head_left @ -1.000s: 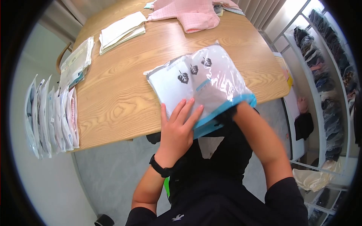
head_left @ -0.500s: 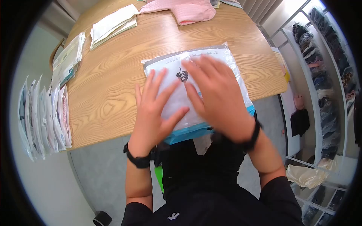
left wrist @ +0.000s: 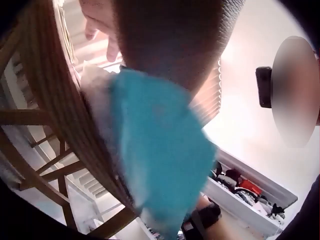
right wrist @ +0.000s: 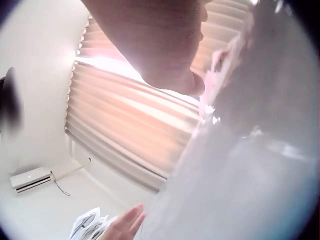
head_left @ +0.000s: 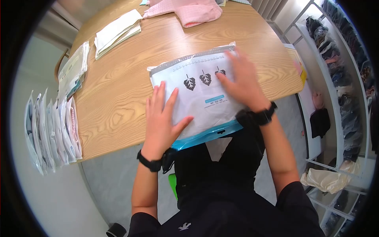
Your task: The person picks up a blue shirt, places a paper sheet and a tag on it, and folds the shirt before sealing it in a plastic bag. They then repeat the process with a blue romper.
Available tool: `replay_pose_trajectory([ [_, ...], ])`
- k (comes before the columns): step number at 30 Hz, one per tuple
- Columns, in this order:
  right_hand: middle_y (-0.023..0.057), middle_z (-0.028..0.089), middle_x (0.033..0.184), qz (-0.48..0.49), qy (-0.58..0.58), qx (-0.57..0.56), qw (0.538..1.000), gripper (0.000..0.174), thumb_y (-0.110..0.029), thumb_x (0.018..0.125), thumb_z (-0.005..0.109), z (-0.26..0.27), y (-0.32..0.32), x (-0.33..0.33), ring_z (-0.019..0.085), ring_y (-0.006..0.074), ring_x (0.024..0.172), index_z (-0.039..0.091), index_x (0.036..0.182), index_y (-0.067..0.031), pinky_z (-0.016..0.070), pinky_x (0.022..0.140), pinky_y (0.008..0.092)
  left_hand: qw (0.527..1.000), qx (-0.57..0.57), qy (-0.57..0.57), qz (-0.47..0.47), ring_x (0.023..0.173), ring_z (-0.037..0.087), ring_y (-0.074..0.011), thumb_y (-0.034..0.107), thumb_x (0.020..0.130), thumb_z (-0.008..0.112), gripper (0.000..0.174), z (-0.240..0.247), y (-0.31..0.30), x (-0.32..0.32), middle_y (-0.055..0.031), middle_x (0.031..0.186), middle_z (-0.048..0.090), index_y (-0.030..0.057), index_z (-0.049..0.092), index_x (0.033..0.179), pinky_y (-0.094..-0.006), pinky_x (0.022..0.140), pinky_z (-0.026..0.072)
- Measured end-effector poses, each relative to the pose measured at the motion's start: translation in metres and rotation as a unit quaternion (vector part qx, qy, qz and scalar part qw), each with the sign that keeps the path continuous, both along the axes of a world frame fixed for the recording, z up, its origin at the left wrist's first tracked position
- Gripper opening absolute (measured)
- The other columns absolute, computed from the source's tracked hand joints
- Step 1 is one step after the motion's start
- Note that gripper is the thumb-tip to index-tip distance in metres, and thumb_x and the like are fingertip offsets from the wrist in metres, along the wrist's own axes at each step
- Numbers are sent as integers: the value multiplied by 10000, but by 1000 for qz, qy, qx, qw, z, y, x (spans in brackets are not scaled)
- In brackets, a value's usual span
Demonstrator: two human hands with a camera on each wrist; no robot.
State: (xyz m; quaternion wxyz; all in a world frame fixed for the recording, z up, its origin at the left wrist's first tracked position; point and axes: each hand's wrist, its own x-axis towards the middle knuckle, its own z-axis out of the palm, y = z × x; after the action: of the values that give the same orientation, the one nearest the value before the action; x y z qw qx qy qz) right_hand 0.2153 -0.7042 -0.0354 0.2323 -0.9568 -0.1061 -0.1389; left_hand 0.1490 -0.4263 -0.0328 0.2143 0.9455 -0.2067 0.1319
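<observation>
A plastic garment bag with black leaf prints and a blue strip lies at the front edge of the wooden table, white contents inside. My left hand rests on its left side with fingers spread. Over its right side is my right hand, fingers extended and a little blurred. In the left wrist view the blue strip of the bag hangs close to the camera. The bag's clear, shiny surface fills the right of the right wrist view, below the right hand.
Pink quilted clothing lies at the table's far side. A stack of white bags sits at the back left, more packets at the left edge. Several filled bags stand upright in a row there. Shelves with bagged items line the right.
The right hand has come out of the bag's blue end and moved onto its top. Both hands are spread over the bag, which lies flatter, and the right hand has shifted rightward.
</observation>
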Motion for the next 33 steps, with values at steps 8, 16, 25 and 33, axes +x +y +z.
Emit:
replay_pose_trajectory([
  [8,218,452,1509,31,-40,17,999,621,-11,802,658,16,-32,-129,373,440,1434,538,1410,-46,296,1187,511,975,-203,17,88,1320,497,-376,181,669,928,757,-17,-5,-94,-215,1420,498,49,565,1320,-462,1077,432],
  [16,199,519,1461,26,-15,115,993,526,113,779,576,-4,-34,-105,468,399,1374,647,1283,-20,365,1152,454,936,-303,-22,178,1091,619,-313,48,702,835,459,-4,-34,-80,-148,1237,565,86,708,1141,-382,919,525],
  [25,191,507,1468,42,1,91,995,583,152,732,600,5,-37,-105,461,403,1377,638,1290,-15,372,1151,450,950,-267,0,160,1072,595,-281,65,711,828,592,-5,-30,-67,-120,1219,539,95,662,1279,-351,903,516],
  [33,187,554,1404,26,-51,86,995,601,151,663,618,0,-37,-101,482,406,1347,684,1226,-49,392,1137,476,968,-232,-9,100,1052,575,-272,20,715,793,582,-19,-20,-72,-137,1273,509,93,679,1281,-360,928,504],
])
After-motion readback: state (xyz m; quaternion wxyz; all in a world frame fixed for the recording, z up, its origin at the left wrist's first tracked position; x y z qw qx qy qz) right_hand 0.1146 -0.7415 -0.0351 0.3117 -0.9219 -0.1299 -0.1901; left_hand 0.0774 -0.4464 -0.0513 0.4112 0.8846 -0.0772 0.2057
